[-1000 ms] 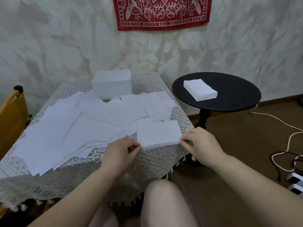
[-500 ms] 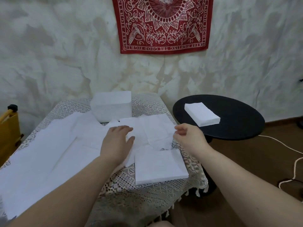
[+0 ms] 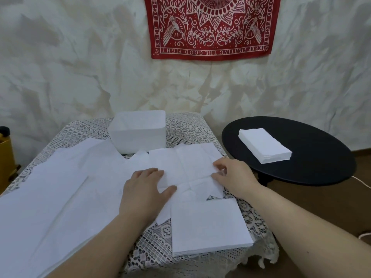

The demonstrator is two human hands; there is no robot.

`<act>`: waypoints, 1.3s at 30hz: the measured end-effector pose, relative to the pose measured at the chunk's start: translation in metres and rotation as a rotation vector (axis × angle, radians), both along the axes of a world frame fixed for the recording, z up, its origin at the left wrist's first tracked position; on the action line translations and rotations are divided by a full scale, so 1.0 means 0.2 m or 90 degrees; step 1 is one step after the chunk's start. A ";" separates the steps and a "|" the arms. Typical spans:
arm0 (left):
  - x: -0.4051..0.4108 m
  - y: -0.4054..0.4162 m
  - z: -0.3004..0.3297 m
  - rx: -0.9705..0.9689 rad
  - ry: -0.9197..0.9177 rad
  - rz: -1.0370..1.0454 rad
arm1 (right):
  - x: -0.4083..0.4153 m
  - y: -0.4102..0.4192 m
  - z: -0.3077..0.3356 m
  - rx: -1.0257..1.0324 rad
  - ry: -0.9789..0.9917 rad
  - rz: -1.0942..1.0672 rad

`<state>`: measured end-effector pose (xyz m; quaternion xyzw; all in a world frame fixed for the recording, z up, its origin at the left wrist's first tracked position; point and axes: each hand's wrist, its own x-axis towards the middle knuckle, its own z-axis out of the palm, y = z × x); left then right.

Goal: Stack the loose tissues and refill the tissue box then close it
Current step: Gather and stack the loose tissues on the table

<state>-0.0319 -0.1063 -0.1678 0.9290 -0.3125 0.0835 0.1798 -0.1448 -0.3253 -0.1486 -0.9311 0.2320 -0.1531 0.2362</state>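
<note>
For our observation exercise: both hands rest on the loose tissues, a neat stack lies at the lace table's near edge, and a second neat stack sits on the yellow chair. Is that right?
Not quite. The second neat stack sits on the round black side table, not the yellow chair, as the head view shows. The rest holds: left hand and right hand rest on the loose tissues, and a neat stack lies at the lace table's near edge.

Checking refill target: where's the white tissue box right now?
In the head view, the white rectangular tissue box sits at the far middle of the lace-covered table, near the wall, behind the loose white tissues and left of the round black side table.
</note>
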 end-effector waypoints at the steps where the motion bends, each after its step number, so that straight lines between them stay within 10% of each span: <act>1: 0.00 0.00 0.00 -0.004 -0.001 0.001 | 0.00 0.00 -0.01 -0.009 -0.016 -0.001; 16: -0.02 0.02 0.01 -0.176 -0.003 0.015 | -0.02 0.00 -0.02 0.411 -0.238 -0.016; 29: -0.05 -0.27 0.29 -0.311 -0.042 -0.192 | -0.01 -0.03 -0.06 0.354 -0.220 -0.013; 39: 0.01 -0.36 0.13 -0.094 0.051 -0.190 | 0.00 -0.05 -0.08 0.332 -0.215 -0.003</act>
